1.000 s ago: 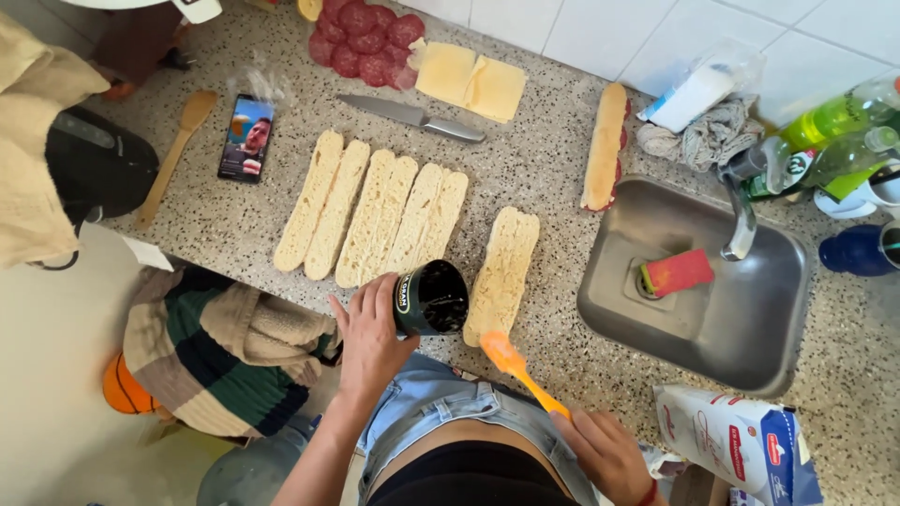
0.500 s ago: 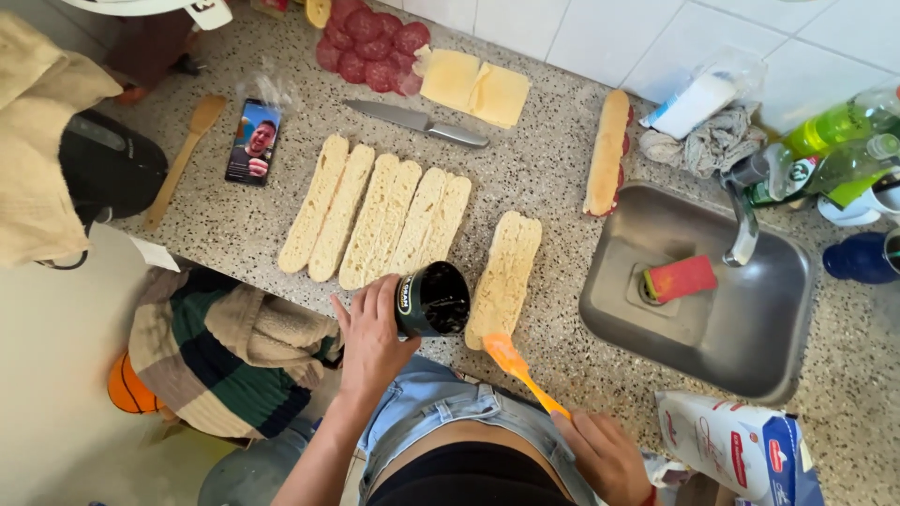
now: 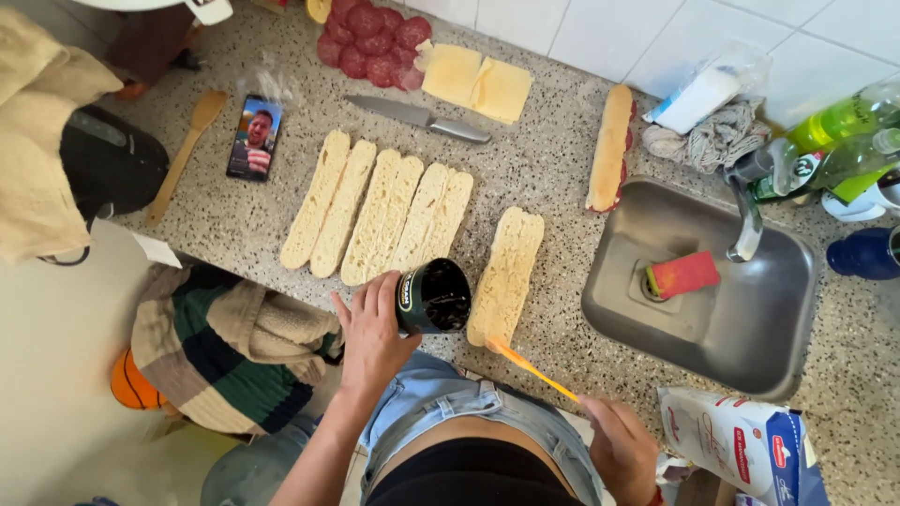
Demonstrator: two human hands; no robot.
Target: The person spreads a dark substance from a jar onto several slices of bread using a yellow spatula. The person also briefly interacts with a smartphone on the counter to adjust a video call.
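Two hands work at the speckled stone bench (image 3: 562, 178): the left hand (image 3: 373, 333) wraps its grip around a tilted black round jar (image 3: 433, 296), and the right hand (image 3: 619, 448) pinches an orange plastic spatula (image 3: 527, 367) beside a split pale baguette half (image 3: 506, 276). To spread well, keep the jar steady. A steel sink (image 3: 703, 328) lies near.

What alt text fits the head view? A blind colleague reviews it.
The left hand tilts an open dark jar while the right hand holds an orange spatula to a split baguette on a speckled counter.
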